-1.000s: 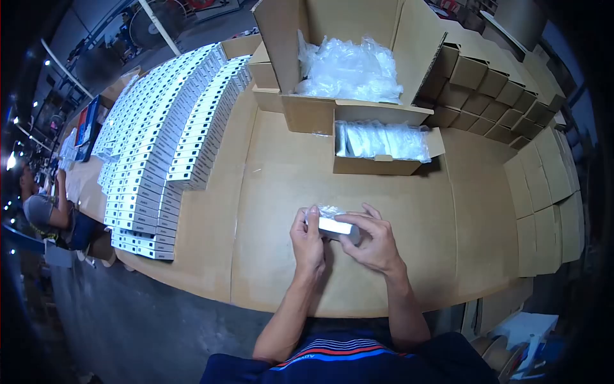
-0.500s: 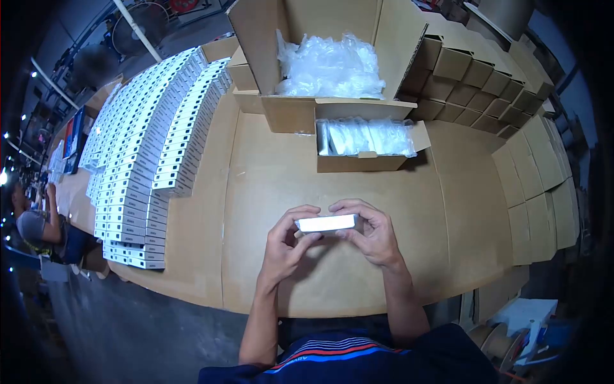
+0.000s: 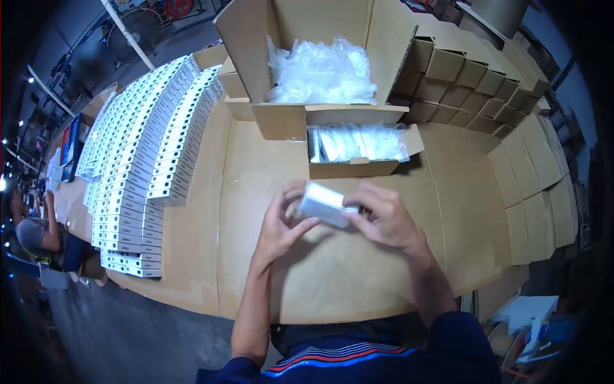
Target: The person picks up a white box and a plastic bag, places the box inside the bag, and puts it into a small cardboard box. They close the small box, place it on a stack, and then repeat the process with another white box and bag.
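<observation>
One small white box [image 3: 325, 204], up off the table, tilted, held between two hands. On its left end, the left hand [image 3: 279, 225]: fingers [image 3: 289, 192] curled round the far side, thumb pressed up on the near side. On its right end, the right hand [image 3: 388, 221]: fingertips [image 3: 368, 194] bent over the top edge, pinching that end. Both hands closed on the box, none spread wide. Under the box and hands, the brown cardboard table top [image 3: 332, 275].

Counted: one box in the hands, two hands, two open cartons past the hands. First, just behind the box, a small open carton [image 3: 348, 169] packed with white pieces in clear wrap. Behind that and touching it, a big open carton [image 3: 390, 38] full of crumpled clear plastic bags [image 3: 320, 64]. So, between the hands and the big carton, the small one in the way.

To the left, long rows of white boxes [image 3: 137, 173], stacked side by side, far too many to count. To the right, a pile of small brown cartons [image 3: 476, 80], and flat brown ones [image 3: 537, 192] along the table edge, also many. Far left, off the table, another person [image 3: 35, 233], sitting.
</observation>
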Available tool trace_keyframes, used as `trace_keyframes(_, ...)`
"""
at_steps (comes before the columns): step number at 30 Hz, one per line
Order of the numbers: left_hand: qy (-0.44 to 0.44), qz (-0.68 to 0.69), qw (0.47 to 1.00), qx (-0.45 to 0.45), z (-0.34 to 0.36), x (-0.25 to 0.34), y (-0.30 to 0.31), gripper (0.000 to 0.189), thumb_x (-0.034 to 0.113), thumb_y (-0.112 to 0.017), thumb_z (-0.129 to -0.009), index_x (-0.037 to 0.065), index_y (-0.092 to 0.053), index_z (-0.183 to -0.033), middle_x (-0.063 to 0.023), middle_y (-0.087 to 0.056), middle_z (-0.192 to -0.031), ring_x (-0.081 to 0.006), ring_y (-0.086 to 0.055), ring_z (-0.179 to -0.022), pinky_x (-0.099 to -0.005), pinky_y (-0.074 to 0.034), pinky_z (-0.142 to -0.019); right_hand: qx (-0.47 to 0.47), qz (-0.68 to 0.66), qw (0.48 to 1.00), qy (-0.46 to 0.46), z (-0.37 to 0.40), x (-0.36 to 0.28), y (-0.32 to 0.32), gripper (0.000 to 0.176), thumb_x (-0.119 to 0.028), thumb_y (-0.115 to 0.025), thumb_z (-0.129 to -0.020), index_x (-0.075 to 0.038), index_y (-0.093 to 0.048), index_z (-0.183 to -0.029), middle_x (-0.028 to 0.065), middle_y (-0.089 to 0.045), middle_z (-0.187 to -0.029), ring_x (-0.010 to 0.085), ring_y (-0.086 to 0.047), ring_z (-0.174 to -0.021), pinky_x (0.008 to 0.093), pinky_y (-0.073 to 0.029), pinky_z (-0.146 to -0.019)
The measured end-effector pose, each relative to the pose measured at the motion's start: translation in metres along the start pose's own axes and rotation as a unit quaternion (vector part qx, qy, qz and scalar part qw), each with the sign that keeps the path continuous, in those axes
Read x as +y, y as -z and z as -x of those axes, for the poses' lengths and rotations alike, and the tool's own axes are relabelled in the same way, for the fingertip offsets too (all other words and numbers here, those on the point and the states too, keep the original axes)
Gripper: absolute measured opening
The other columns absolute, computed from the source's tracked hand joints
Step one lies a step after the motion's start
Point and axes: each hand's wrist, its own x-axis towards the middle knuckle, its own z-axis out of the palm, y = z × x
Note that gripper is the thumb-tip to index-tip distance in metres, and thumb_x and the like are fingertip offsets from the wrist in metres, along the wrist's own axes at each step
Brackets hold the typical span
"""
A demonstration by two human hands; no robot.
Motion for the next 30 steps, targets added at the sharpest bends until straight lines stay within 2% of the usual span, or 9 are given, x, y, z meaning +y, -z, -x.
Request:
trace_keyframes(1,0.020,-0.014,0.999,0.028,-0.012,0.001,0.001,0.091,0.011,-0.091,-0.076,0.004,-0.040,-0.151,-0.0170,-0.047,-0.151,-0.0289,-0.047,-0.141,-0.0486,-0.044,-0.114,0.047,-0.002,0.999,-0.027,-0.006,-0.002,0.000,0.022,-0.002,-0.080,-0.085,-0.001,-0.069,-0.103,0.0106,-0.065,-0.092,0.0230,-0.068,-0.074,0.0379,-0.056,-0.061)
trace_keyframes(3,-0.002,-0.183,0.982,0.042,-0.040,-0.012,0.006,0.122,0.021,-0.099,-0.065,0.007,-0.025,-0.161,-0.0187,-0.037,-0.159,-0.0337,-0.039,-0.148,-0.0511,-0.042,-0.116,0.205,-0.002,0.978,-0.031,-0.019,0.004,-0.019,0.022,0.002,-0.078,-0.087,0.001,-0.069,-0.107,0.0111,-0.064,-0.095,0.0155,-0.067,-0.072,0.0260,-0.060,-0.055)
trace_keyframes(4,-0.021,-0.209,0.977,0.029,-0.056,-0.021,0.008,0.134,0.024,-0.102,-0.060,0.007,-0.019,-0.163,-0.0210,-0.035,-0.161,-0.0368,-0.037,-0.149,-0.0529,-0.039,-0.119,0.251,-0.011,0.967,-0.044,-0.026,0.009,-0.032,0.024,0.003,-0.077,-0.087,0.001,-0.069,-0.109,0.0112,-0.064,-0.096,0.0164,-0.067,-0.072,0.0269,-0.061,-0.055)
trace_keyframes(7,-0.114,-0.162,0.980,0.028,-0.101,-0.051,0.000,0.140,0.026,-0.104,-0.055,0.001,-0.017,-0.162,-0.0240,-0.036,-0.160,-0.0364,-0.042,-0.146,-0.0462,-0.039,-0.120,0.318,0.016,0.947,-0.049,-0.045,0.018,-0.060,0.030,0.004,-0.076,-0.087,0.001,-0.068,-0.116,0.0122,-0.063,-0.097,0.0187,-0.067,-0.072,0.0296,-0.062,-0.056)
trace_keyframes(8,-0.140,-0.072,0.988,0.013,-0.116,-0.065,-0.005,0.139,0.026,-0.104,-0.056,0.000,-0.017,-0.161,-0.0254,-0.039,-0.157,-0.0346,-0.045,-0.144,-0.0448,-0.039,-0.119,0.328,0.035,0.943,-0.044,-0.050,0.020,-0.065,0.032,0.005,-0.075,-0.087,0.001,-0.068,-0.118,0.0126,-0.063,-0.098,0.0194,-0.067,-0.072,0.0304,-0.062,-0.056)
trace_keyframes(12,-0.158,-0.063,0.984,0.044,-0.136,-0.064,-0.015,0.127,0.024,-0.102,-0.058,-0.001,-0.026,-0.157,-0.0227,-0.052,-0.146,-0.0335,-0.051,-0.138,-0.0446,-0.042,-0.116,0.311,0.129,0.941,-0.029,-0.056,0.029,-0.075,0.035,0.007,-0.075,-0.086,0.003,-0.069,-0.120,0.0129,-0.064,-0.096,0.0186,-0.065,-0.071,0.0284,-0.063,-0.054)
trace_keyframes(16,-0.117,-0.087,0.987,0.067,-0.133,-0.079,-0.014,0.117,0.026,-0.102,-0.057,-0.001,-0.038,-0.151,-0.0205,-0.053,-0.145,-0.0353,-0.051,-0.137,-0.0434,-0.043,-0.115,0.291,0.184,0.939,-0.005,-0.062,0.027,-0.072,0.031,0.008,-0.077,-0.083,0.004,-0.071,-0.113,0.0122,-0.060,-0.086,0.0210,-0.063,-0.067,0.0294,-0.060,-0.049)
trace_keyframes(24,-0.128,-0.156,0.977,0.071,-0.135,-0.088,-0.009,0.120,0.030,-0.101,-0.058,-0.003,-0.035,-0.152,-0.0232,-0.047,-0.151,-0.0370,-0.047,-0.141,-0.0434,-0.040,-0.118,0.270,0.222,0.937,-0.010,-0.071,0.020,-0.067,0.023,0.008,-0.079,-0.081,0.006,-0.070,-0.102,0.0119,-0.061,-0.085,0.0185,-0.061,-0.061,0.0267,-0.052,-0.046)
trace_keyframes(30,-0.108,-0.111,0.986,0.055,-0.136,-0.084,-0.009,0.122,0.030,-0.101,-0.057,-0.002,-0.034,-0.153,-0.0233,-0.046,-0.152,-0.0373,-0.046,-0.143,-0.0435,-0.039,-0.119,0.266,0.189,0.945,-0.038,-0.075,0.018,-0.075,0.023,0.005,-0.078,-0.082,0.003,-0.068,-0.102,0.0126,-0.059,-0.084,0.0246,-0.064,-0.062,0.0345,-0.056,-0.050)
